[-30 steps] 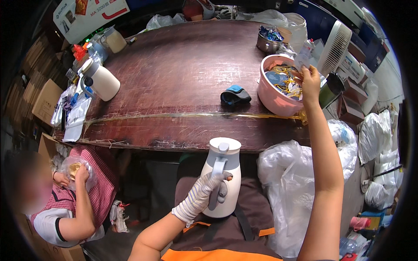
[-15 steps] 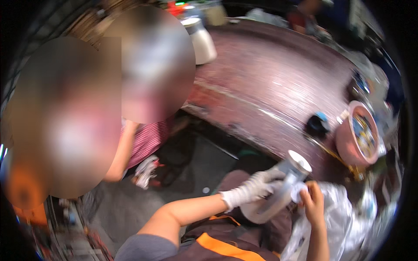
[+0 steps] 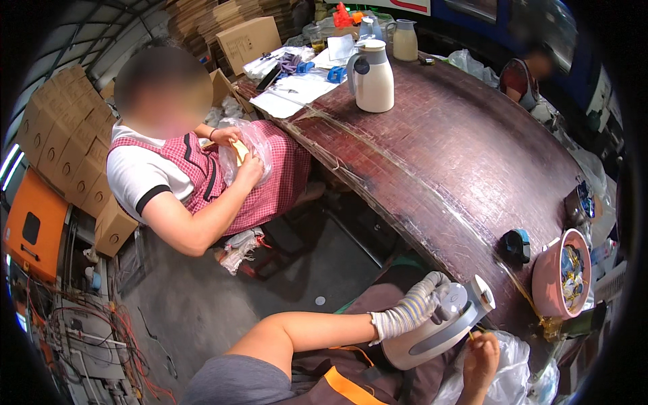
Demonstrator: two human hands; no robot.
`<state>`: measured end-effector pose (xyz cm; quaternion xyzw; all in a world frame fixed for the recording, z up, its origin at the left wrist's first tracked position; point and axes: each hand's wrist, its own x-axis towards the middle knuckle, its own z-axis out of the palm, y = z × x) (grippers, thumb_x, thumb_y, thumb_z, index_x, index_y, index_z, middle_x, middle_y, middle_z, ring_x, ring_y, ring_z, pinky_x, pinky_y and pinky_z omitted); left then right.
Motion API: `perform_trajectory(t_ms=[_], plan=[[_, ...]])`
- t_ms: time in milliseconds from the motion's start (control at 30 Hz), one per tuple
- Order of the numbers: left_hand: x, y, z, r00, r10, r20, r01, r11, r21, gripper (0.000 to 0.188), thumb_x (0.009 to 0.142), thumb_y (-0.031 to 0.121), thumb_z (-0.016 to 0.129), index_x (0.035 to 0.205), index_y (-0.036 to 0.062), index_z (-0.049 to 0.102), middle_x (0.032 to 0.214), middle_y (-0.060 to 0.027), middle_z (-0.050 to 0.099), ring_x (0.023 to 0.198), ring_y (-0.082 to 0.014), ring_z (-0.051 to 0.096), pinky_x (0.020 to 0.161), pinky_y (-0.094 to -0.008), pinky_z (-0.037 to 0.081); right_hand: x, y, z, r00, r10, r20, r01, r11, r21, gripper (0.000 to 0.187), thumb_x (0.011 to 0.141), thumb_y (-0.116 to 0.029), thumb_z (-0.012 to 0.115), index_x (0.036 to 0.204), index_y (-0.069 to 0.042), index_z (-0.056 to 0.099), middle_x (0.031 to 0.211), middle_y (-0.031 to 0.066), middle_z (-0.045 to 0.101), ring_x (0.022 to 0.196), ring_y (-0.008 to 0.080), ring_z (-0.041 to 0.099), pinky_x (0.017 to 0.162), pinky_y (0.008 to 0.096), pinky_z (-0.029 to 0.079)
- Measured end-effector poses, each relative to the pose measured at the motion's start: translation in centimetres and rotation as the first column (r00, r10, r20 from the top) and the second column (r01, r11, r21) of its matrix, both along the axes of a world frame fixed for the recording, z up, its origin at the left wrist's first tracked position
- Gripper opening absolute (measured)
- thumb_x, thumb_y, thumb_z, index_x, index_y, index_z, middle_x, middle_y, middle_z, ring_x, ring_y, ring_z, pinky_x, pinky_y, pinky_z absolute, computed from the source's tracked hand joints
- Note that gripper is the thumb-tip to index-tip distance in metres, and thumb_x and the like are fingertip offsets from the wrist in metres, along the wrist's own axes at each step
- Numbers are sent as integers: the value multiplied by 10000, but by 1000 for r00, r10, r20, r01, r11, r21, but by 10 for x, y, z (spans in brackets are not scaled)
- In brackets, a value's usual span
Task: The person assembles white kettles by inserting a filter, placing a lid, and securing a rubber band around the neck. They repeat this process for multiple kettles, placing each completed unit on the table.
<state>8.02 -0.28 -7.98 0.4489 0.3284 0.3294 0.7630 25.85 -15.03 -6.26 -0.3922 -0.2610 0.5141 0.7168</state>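
Note:
A white vacuum jug (image 3: 403,349) with a grey handle and grey collar lies tilted across my lap, its mouth toward the upper right. My left hand (image 3: 413,310), in a striped knitted glove, is closed on its upper side by the collar. A round greyish tag (image 3: 453,298) shows at the gloved fingertips, beside the handle. Bare and pinched, my right hand (image 3: 480,356) is just right of the handle, with a thin yellow string (image 3: 475,333) at its fingertips. Whether the string joins the tag cannot be made out.
On the brown table (image 3: 432,135) stand another white jug (image 3: 375,84) with a dark round tag, and a beige jug (image 3: 405,40). A black tape roll (image 3: 515,246) sits near a pink basket (image 3: 543,280) of tags and yellow strings. A co-worker (image 3: 182,182) sits left, handling a plastic bag.
The view has swung left and sharpened. The round tag has passed from beside my right fingers to my left fingertips. My right hand has dropped lower beside the handle, pinching yellow string.

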Motion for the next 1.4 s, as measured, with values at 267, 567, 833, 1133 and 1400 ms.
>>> perform_trajectory(t_ms=[267, 567, 833, 1133, 1400], plan=[[-6, -7, 45, 1000, 7, 13, -13, 758, 652, 205, 859, -15, 600, 1058, 32, 599, 1004, -81, 600, 918, -224, 604, 849, -318, 489, -43, 36, 30, 874, -255, 415, 314, 946, -80, 395, 949, -60, 554, 1336, 10, 518, 859, 69, 617, 493, 25, 453, 433, 149, 338], [-20, -6, 60, 997, -55, 60, 4, 772, 636, 292, 808, 12, 662, 1097, 21, 627, 1026, -165, 626, 939, -372, 610, 825, -391, 513, -51, 26, 59, 808, -59, 586, 191, 967, -166, 444, 926, -147, 598, 1326, 26, 511, 770, 71, 629, 587, 92, 580, 529, 193, 463], [-5, -16, 64, 988, -138, -65, 143, 686, 714, 398, 826, -46, 602, 1217, -4, 539, 977, -77, 606, 964, -209, 611, 839, -305, 493, -56, 33, 68, 671, -15, 741, 217, 960, -178, 442, 859, -194, 648, 1223, 47, 578, 1081, 101, 635, 1005, 184, 604, 903, 290, 446], [-3, -36, 42, 803, -400, 442, 462, 886, -38, 732, 830, 62, 701, 1445, 40, 305, 1232, -91, 536, 1128, -173, 527, 1003, -296, 405, -57, 29, 65, 688, -90, 720, 296, 941, -166, 381, 854, -107, 626, 1203, 32, 566, 1089, 89, 607, 993, 169, 580, 910, 297, 439], [2, -24, 38, 897, -423, 132, 407, 904, 132, 327, 870, 88, 650, 1178, 40, 553, 1229, -76, 507, 1047, -150, 552, 912, -266, 447, -59, 39, 51, 520, -189, 833, 376, 926, -25, 155, 867, -39, 634, 998, -8, 557, 919, 21, 543, 820, 81, 502, 744, 201, 408]])
